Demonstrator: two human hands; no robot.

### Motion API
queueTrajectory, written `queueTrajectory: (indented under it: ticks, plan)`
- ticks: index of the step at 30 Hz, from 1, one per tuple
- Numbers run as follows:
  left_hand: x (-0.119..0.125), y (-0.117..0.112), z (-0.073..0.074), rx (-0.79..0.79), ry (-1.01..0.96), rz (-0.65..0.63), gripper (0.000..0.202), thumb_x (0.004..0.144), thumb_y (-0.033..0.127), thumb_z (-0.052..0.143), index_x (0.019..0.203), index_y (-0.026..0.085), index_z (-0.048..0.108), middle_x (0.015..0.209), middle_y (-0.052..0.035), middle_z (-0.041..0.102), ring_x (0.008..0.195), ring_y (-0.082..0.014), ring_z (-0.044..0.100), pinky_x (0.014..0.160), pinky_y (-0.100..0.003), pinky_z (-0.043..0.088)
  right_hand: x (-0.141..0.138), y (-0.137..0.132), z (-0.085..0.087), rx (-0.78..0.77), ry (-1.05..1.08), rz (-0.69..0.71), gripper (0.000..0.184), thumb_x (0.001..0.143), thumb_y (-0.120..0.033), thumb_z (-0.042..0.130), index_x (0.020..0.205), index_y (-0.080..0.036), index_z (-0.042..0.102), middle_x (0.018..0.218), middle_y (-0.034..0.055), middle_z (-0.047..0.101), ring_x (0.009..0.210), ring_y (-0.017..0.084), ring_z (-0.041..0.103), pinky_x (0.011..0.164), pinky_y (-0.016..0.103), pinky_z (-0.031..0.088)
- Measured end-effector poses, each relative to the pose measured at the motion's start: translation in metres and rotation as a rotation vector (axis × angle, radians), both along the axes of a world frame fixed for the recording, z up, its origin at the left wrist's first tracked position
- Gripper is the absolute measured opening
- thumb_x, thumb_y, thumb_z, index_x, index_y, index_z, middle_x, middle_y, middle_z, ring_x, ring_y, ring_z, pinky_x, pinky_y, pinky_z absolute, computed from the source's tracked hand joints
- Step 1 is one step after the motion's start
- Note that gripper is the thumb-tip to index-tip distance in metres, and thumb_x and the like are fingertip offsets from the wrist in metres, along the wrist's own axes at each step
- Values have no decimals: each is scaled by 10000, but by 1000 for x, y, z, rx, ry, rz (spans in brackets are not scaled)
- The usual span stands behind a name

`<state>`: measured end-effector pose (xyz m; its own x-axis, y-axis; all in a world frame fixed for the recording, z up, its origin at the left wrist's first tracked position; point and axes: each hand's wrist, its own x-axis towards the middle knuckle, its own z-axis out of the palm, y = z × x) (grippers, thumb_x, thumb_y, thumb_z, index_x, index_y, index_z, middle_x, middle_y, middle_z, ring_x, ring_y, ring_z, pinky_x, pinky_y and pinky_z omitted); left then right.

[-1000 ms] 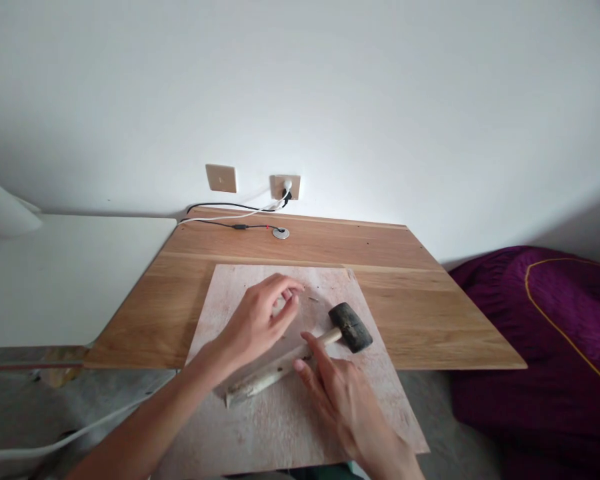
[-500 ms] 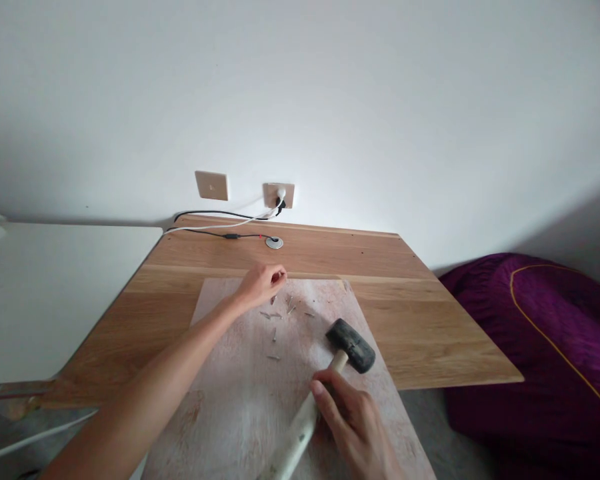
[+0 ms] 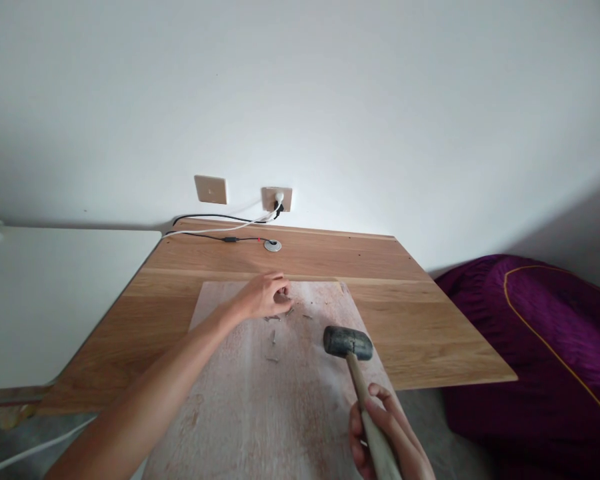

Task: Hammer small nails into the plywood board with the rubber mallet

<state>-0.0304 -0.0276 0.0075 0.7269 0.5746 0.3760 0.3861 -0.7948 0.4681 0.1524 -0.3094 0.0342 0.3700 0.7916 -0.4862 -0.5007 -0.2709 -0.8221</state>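
Several small metal fasteners (image 3: 273, 337), screws or nails too small to tell apart, lie scattered on a whitish, worn board (image 3: 250, 400). My left hand (image 3: 267, 295) is low over the far part of the board, right at the fasteners. Its thumb and curled forefinger stand apart, and some fasteners are partly hidden by it. My right hand (image 3: 393, 430) is wrapped around the wooden handle of a rubber mallet (image 3: 347, 343). The mallet's black head points away from me, over the board's right side, near its edge.
Beneath the board is a wooden tabletop (image 3: 445, 340). Cables (image 3: 215, 233) run along its back to a wall socket (image 3: 277, 199) and a round grommet (image 3: 273, 246). A white surface (image 3: 70, 300) adjoins on the left. A purple fabric-covered object (image 3: 490, 320) stands at the right.
My left hand has come down closer to the fasteners, and its thumb and forefinger have parted. My right hand has shifted right and nearer me, turning the mallet so its handle slants down to the right.
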Motion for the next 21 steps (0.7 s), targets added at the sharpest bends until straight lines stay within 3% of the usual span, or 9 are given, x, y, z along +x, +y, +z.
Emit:
queueTrajectory:
  ticks: [3, 7, 13, 17, 19, 21]
  plan:
    - [1, 0, 0, 23, 9, -6, 169, 903, 340, 744, 855, 185, 698, 889, -32, 662, 786, -163, 617, 738, -258, 443, 1, 4, -9, 10, 20, 5, 618, 725, -613, 889, 1065, -268, 506, 638, -69, 666, 398, 113, 574, 356, 166, 370]
    - [3, 1, 6, 5, 46, -14, 44, 885, 176, 683, 852, 187, 710, 869, -18, 675, 745, -141, 621, 703, -235, 432, -1, 8, -14, 34, 31, -2, 622, 723, -621, 880, 1095, -239, 559, 610, -77, 640, 398, 104, 574, 357, 151, 364]
    - [14, 0, 31, 94, 327, -90, 168, 824, 47, 627, 763, 192, 684, 795, -27, 693, 709, -174, 631, 660, -265, 408, 1, 9, -17, 52, 51, 1, 607, 737, -626, 864, 1083, -233, 556, 598, -69, 644, 399, 112, 581, 366, 156, 364]
    - [28, -6, 45, 141, 479, -36, 213, 731, -9, 632, 731, 198, 681, 758, -59, 694, 706, -232, 656, 664, -304, 433, 3, 9, -22, 71, 40, 2, 591, 761, -624, 852, 1094, -232, 561, 604, -62, 657, 406, 114, 585, 379, 163, 365]
    - [40, -6, 50, 144, 497, -2, 241, 691, -34, 627, 728, 196, 689, 725, -63, 689, 686, -241, 657, 653, -310, 434, 3, 10, -24, 89, 57, 4, 587, 765, -618, 854, 1096, -234, 557, 604, -65, 656, 409, 113, 585, 388, 164, 372]
    - [59, -3, 53, 104, 446, -50, 231, 688, -26, 637, 735, 191, 702, 726, -57, 699, 666, -225, 649, 635, -298, 424, 4, 11, -25, 109, 87, 8, 584, 762, -603, 865, 1088, -233, 553, 603, -68, 652, 411, 110, 587, 395, 160, 373]
